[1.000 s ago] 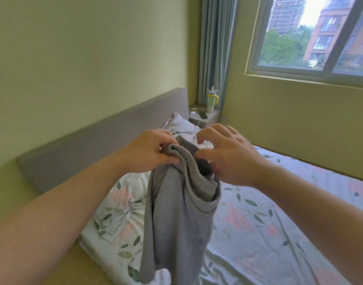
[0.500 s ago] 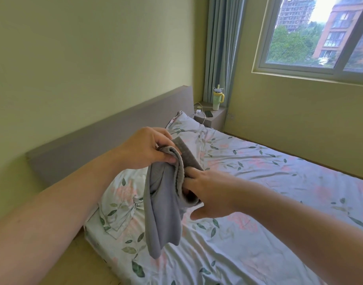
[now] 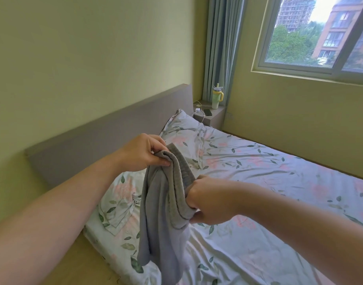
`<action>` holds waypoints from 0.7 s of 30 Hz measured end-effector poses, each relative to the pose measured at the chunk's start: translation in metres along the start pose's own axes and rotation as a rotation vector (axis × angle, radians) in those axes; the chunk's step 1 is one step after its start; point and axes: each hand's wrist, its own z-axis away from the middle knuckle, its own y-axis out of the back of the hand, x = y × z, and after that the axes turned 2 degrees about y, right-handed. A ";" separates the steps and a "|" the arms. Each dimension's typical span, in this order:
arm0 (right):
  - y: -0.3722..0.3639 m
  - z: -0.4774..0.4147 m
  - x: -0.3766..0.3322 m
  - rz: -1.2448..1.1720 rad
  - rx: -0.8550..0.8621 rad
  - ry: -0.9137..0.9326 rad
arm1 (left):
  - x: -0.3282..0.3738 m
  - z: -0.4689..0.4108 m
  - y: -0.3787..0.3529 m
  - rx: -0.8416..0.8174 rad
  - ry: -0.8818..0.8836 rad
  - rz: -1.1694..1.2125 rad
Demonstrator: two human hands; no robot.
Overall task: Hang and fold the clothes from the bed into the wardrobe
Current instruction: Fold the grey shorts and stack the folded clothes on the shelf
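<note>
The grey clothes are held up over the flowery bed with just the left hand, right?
Not quite. The head view shows both hands holding the grey clothes: the left hand pinches the top edge, and the right hand grips the ribbed band lower down. They do hang over the flowery bed.

Bed (image 3: 299,233) under a rumpled floral sheet (image 3: 258,161), two matching pillows (image 3: 182,128) by the grey headboard (image 3: 104,136)
</note>
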 end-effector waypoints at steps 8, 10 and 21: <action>-0.010 -0.003 -0.031 -0.129 0.157 0.046 | -0.022 0.004 -0.003 0.004 0.065 0.019; -0.013 0.001 -0.028 -0.132 0.150 -0.020 | -0.030 0.009 0.000 0.022 0.096 0.064; -0.035 0.020 0.023 0.082 0.308 -0.293 | -0.060 0.025 0.006 0.134 0.248 0.247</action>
